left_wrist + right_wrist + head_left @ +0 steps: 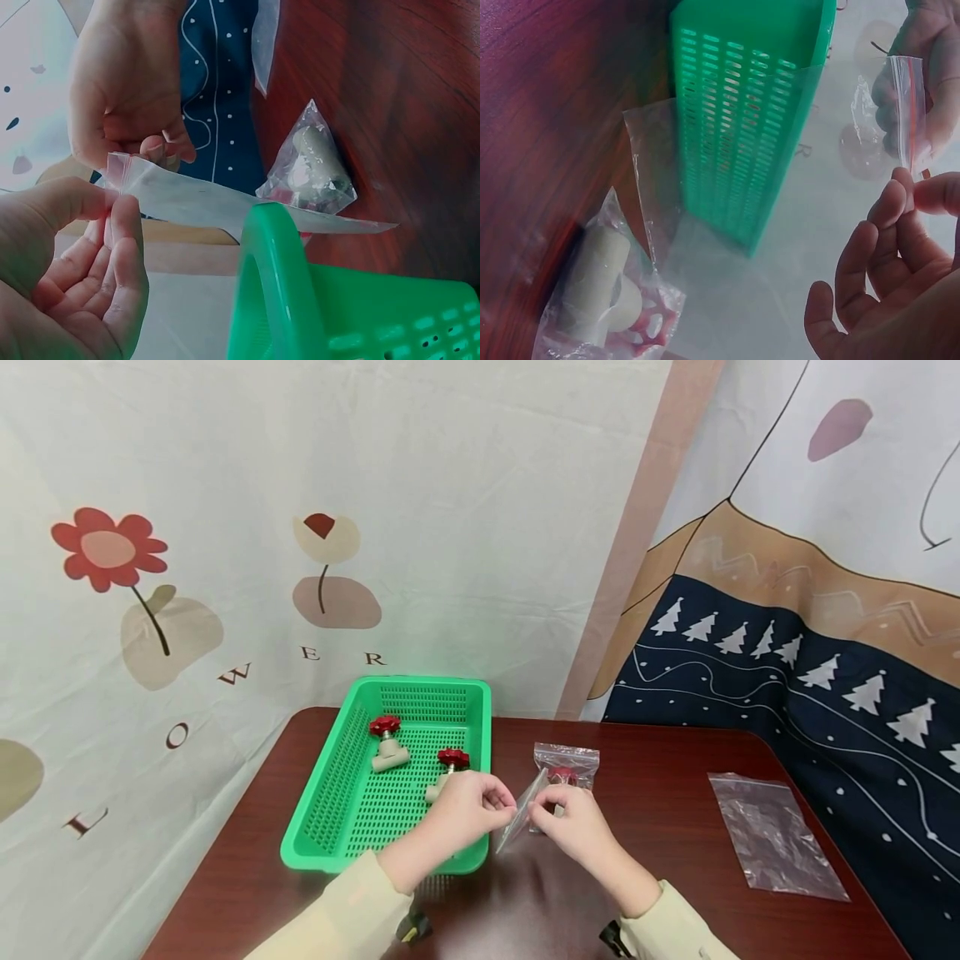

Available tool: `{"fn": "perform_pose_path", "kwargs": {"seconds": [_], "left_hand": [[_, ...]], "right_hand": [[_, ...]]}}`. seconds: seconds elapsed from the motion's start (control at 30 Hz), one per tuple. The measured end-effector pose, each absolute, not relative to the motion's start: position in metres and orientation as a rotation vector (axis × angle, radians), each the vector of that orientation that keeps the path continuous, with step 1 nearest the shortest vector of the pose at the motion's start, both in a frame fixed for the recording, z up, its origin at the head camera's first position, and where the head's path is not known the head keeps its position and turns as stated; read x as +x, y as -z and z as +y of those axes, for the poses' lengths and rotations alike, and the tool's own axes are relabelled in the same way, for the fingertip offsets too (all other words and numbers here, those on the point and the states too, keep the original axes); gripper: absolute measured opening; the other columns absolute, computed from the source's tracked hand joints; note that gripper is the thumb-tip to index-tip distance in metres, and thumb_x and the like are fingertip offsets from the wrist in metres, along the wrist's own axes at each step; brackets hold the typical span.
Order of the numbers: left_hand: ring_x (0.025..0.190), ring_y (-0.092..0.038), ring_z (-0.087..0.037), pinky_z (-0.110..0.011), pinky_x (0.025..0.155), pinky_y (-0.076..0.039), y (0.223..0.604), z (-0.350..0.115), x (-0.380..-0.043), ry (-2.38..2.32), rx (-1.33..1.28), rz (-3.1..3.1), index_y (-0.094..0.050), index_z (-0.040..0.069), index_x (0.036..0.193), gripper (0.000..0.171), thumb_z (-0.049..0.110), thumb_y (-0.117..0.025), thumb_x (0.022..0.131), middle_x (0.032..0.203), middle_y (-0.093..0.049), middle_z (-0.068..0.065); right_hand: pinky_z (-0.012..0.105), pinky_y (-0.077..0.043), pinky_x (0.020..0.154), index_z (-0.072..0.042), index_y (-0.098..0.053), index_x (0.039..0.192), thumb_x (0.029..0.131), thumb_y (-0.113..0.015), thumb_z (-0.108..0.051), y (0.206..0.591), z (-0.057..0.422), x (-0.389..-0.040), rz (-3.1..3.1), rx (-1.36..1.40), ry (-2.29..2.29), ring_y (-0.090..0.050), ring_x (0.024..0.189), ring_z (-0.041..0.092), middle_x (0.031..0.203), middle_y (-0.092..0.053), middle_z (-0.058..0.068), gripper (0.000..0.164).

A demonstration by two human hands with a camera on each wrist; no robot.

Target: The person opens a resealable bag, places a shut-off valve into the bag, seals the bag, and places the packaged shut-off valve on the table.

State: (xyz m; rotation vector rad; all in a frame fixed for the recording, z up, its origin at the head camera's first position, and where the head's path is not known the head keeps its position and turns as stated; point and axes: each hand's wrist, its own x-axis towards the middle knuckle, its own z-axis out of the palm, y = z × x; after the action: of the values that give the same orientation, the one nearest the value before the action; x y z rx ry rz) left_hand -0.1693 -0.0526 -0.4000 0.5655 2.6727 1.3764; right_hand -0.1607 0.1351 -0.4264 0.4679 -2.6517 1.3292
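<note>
While both hands (468,806) (573,822) (loosely curled) pinch it, a bag (202,196) hangs tilted.

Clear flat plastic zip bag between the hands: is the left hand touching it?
Touching. The left wrist view shows the left hand pinching the bag at its zip end, between thumb and finger.

In the head view, the left hand (467,807) hides part of the nearer loose valve (453,758); the right hand (576,824) and the tilted plastic bag (510,835) partly cover the bagged valve (564,773). The left wrist view cuts off the green basket (390,300), the right wrist view the bagged valve's wrapping.
</note>
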Motion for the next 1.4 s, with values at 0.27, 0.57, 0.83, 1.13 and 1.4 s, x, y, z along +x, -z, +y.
{"fn": "perform_pose_path", "kwargs": {"seconds": [0.27,0.57,0.83,1.13,1.4], "left_hand": [[0.062,-0.057,-0.008,-0.021,0.059,-0.050,0.396,-0.059,-0.171,-1.374,0.529,2.696,-0.069,0.015,0.074,0.005,0.011,-0.071,0.078,0.067,-0.062,0.006],[0.060,-0.055,-0.003,-0.019,0.059,-0.047,0.397,-0.053,-0.166,-1.338,0.576,2.731,-0.066,0.017,0.073,0.008,0.014,-0.073,0.077,0.065,-0.061,0.009],[0.059,-0.054,-0.003,-0.020,0.060,-0.045,0.395,-0.048,-0.165,-1.310,0.580,2.784,-0.064,0.018,0.072,0.010,0.014,-0.072,0.075,0.064,-0.060,0.011],[0.057,-0.051,-0.001,-0.021,0.056,-0.042,0.391,-0.050,-0.162,-1.198,0.505,2.966,-0.058,0.023,0.068,0.015,0.016,-0.069,0.074,0.060,-0.056,0.015],[0.058,-0.049,-0.001,-0.022,0.052,-0.040,0.389,-0.050,-0.160,-1.113,0.529,3.078,-0.054,0.024,0.065,0.017,0.015,-0.067,0.072,0.057,-0.052,0.015]], "right_hand": [[0.017,-0.038,0.052,-0.020,-0.065,0.062,0.073,-0.062,-0.005,0.432,0.145,-0.162,-2.655,0.375,-1.233,-0.045,0.058,-0.001,0.064,-0.060,-0.011,0.019],[0.018,-0.040,0.054,-0.022,-0.064,0.065,0.078,-0.063,-0.008,0.423,0.136,-0.157,-2.622,0.471,-1.179,-0.047,0.060,0.003,0.069,-0.057,-0.012,0.020],[0.019,-0.034,0.044,-0.021,-0.058,0.061,0.082,-0.058,-0.007,0.418,0.131,-0.154,-2.686,0.387,-1.279,-0.037,0.046,0.001,0.052,-0.047,-0.009,0.026],[0.019,-0.026,0.043,-0.019,-0.048,0.054,0.079,-0.057,-0.010,0.414,0.129,-0.153,-2.774,0.284,-1.155,-0.035,0.047,0.003,0.047,-0.040,-0.008,0.028],[0.019,-0.023,0.043,-0.019,-0.049,0.051,0.075,-0.059,-0.011,0.416,0.130,-0.152,-2.803,0.298,-1.165,-0.031,0.045,0.000,0.045,-0.037,-0.011,0.027]]}}
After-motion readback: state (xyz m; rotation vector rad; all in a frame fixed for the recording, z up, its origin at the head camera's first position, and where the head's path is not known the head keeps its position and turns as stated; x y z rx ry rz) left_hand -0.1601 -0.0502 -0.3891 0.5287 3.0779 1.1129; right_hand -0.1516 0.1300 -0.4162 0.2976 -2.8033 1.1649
